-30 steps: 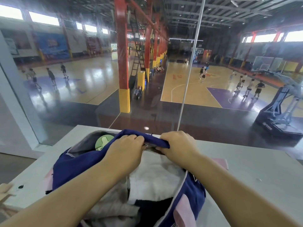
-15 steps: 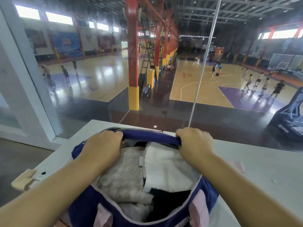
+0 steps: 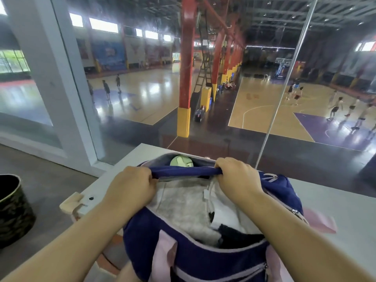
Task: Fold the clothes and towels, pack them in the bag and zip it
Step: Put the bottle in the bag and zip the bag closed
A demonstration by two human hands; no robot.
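A navy blue bag with pink straps stands unzipped on a white table. Inside lie folded grey and white towels and a black garment. A pale green round object shows in a pocket at the bag's far side. My left hand grips the far rim of the bag's mouth at its left end. My right hand grips the same rim at its right end, and the fabric is stretched taut between them.
A glass wall rises right behind the table, with a basketball hall and several players far below. A dark camouflage-patterned bin stands on the floor at the left. A pink strap lies on the table right of the bag.
My hands keep their grip on the bag's far rim, now set slightly wider apart. The green object in the far pocket shows again. The camera has turned to the left.
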